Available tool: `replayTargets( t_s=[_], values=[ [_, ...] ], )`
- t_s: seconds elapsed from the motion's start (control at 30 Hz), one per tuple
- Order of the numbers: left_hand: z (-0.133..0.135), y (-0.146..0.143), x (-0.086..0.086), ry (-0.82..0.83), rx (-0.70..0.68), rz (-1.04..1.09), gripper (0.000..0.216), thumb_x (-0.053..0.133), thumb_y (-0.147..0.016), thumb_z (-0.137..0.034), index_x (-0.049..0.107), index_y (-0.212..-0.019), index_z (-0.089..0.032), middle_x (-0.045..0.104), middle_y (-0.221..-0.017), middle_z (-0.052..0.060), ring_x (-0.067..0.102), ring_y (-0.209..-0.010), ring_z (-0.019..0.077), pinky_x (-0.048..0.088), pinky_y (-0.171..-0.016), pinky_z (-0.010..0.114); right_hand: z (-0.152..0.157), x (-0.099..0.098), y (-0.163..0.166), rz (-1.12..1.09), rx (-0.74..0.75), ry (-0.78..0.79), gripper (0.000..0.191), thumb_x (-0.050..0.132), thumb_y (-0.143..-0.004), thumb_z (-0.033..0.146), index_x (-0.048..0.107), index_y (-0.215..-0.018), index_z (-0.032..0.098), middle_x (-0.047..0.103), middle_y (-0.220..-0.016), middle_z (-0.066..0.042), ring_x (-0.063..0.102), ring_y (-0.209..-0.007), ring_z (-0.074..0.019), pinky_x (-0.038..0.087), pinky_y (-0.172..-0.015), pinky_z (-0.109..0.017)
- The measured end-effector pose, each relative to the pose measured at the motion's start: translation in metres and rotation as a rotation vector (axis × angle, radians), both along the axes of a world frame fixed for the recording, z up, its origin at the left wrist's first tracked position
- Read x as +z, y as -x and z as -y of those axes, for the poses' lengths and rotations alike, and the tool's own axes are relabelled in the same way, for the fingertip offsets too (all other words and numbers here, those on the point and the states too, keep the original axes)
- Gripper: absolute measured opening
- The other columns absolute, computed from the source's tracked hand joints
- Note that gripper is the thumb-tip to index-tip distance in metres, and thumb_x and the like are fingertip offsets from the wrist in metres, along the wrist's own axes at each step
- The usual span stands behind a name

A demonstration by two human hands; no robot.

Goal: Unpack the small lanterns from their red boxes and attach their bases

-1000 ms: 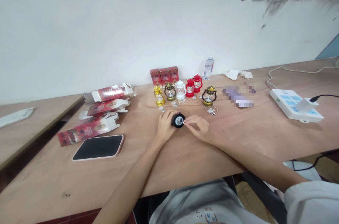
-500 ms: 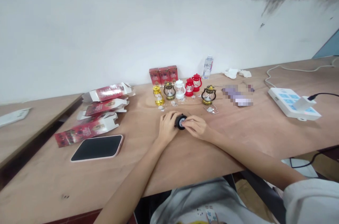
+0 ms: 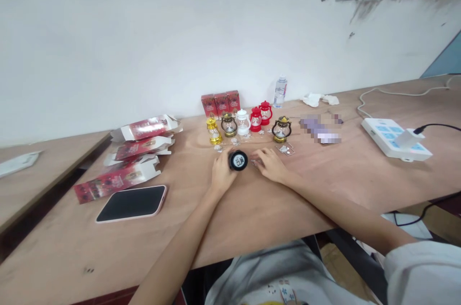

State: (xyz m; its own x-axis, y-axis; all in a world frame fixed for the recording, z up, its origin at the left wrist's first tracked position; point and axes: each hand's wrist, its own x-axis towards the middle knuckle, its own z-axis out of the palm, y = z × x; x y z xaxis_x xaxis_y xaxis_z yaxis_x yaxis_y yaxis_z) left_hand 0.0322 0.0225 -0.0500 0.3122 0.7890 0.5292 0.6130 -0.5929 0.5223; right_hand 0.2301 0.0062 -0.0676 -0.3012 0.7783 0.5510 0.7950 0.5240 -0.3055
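Note:
My left hand point(image 3: 222, 171) is wrapped round a small black lantern point(image 3: 238, 160), which is tipped so that its round base faces me. Dark marks show on the pale disc in that base. To the right of it, my right hand point(image 3: 271, 165) rests low at the table, fingers bent and apart. Tiny, blurred bits lie by its fingertips. Behind my hands stand a gold lantern point(image 3: 213, 132), a white lantern point(image 3: 243, 123), two red lanterns point(image 3: 256, 120) and two bronze lanterns point(image 3: 282, 130), with small white scraps near them.
Opened red cartons point(image 3: 117, 176) lie at the left, above a phone point(image 3: 131, 203). Against the wall stand red boxes point(image 3: 221, 104) and a clear bottle point(image 3: 280, 92). Crumpled tissue point(image 3: 311, 99) lies farther right. A white power strip point(image 3: 391, 139) with cables sits at the right.
My right hand has left the black lantern's base and moved right, down to the table. My left hand has turned the base more squarely towards me, so its disc shows fully.

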Motion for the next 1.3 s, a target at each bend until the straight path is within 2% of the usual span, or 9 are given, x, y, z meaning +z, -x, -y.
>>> replayTargets(
  t_s=[0.1,0.23,0.43,0.67,0.87,1.03,1.13,1.3],
  values=[
    [-0.002,0.001,-0.003,-0.003,-0.011,0.02,0.053,0.063,-0.071,-0.02,0.04,-0.119,-0.021,0.059,-0.119,0.008,0.055,-0.111,0.0228,0.043,-0.093,0.038,-0.002,-0.003,0.001,0.078,0.025,0.042,0.022,0.055,-0.079,0.01,0.056,-0.1,0.017,0.063,-0.101,-0.009,0.053,-0.097,-0.0232,0.041,-0.083,-0.036],
    [-0.003,0.001,-0.003,-0.019,-0.018,-0.003,0.049,0.063,-0.07,-0.02,0.042,-0.115,-0.021,0.06,-0.117,0.007,0.056,-0.11,0.0229,0.044,-0.092,0.038,-0.001,-0.001,0.002,0.131,0.023,0.046,0.012,0.055,-0.082,0.014,0.057,-0.093,0.017,0.063,-0.091,-0.009,0.054,-0.091,-0.022,0.041,-0.08,-0.033],
    [-0.002,0.001,-0.001,-0.002,-0.014,-0.015,0.047,0.062,-0.069,-0.017,0.044,-0.113,-0.021,0.06,-0.115,0.007,0.056,-0.109,0.0236,0.043,-0.091,0.039,0.001,0.002,0.0,0.186,0.016,0.098,0.02,0.049,-0.08,0.007,0.058,-0.096,0.016,0.06,-0.086,-0.007,0.057,-0.081,-0.0191,0.041,-0.07,-0.027],
    [-0.002,0.001,-0.001,0.002,-0.024,-0.022,0.045,0.061,-0.07,-0.017,0.045,-0.112,-0.021,0.06,-0.114,0.006,0.055,-0.109,0.0232,0.043,-0.091,0.038,-0.001,0.0,-0.003,0.168,0.065,0.045,0.015,0.049,-0.084,0.009,0.058,-0.093,0.017,0.062,-0.084,-0.006,0.058,-0.078,-0.0168,0.041,-0.068,-0.025],
    [-0.002,0.001,-0.002,-0.02,-0.027,-0.026,0.044,0.062,-0.071,-0.019,0.045,-0.112,-0.021,0.06,-0.115,0.006,0.055,-0.109,0.0228,0.042,-0.091,0.037,-0.003,-0.004,0.0,0.267,0.013,-0.04,0.009,0.048,-0.088,0.016,0.055,-0.094,0.016,0.06,-0.077,-0.006,0.057,-0.073,-0.0171,0.04,-0.065,-0.025],
    [-0.002,0.001,-0.002,-0.017,-0.029,-0.053,0.045,0.062,-0.07,-0.017,0.045,-0.112,-0.021,0.06,-0.114,0.007,0.055,-0.108,0.0233,0.042,-0.09,0.037,-0.005,-0.007,0.001,0.289,0.02,-0.038,0.007,0.048,-0.087,0.014,0.054,-0.089,0.016,0.059,-0.075,-0.006,0.057,-0.071,-0.0178,0.042,-0.064,-0.026],
    [-0.002,0.001,-0.002,-0.018,-0.034,-0.043,0.045,0.062,-0.07,-0.017,0.046,-0.112,-0.02,0.06,-0.114,0.006,0.056,-0.108,0.0233,0.041,-0.09,0.037,-0.006,-0.009,0.0,0.238,0.043,-0.041,0.013,0.047,-0.084,0.009,0.054,-0.094,0.015,0.061,-0.078,-0.007,0.058,-0.074,-0.0192,0.044,-0.066,-0.028],
    [-0.002,0.001,-0.002,-0.017,-0.04,-0.04,0.044,0.062,-0.069,-0.015,0.047,-0.111,-0.02,0.06,-0.113,0.006,0.055,-0.108,0.0231,0.041,-0.09,0.036,-0.003,-0.006,-0.002,-0.013,0.117,-0.158,0.021,0.043,-0.083,0.006,0.054,-0.098,0.017,0.063,-0.09,-0.008,0.06,-0.083,-0.0191,0.048,-0.074,-0.03]
  ],
)
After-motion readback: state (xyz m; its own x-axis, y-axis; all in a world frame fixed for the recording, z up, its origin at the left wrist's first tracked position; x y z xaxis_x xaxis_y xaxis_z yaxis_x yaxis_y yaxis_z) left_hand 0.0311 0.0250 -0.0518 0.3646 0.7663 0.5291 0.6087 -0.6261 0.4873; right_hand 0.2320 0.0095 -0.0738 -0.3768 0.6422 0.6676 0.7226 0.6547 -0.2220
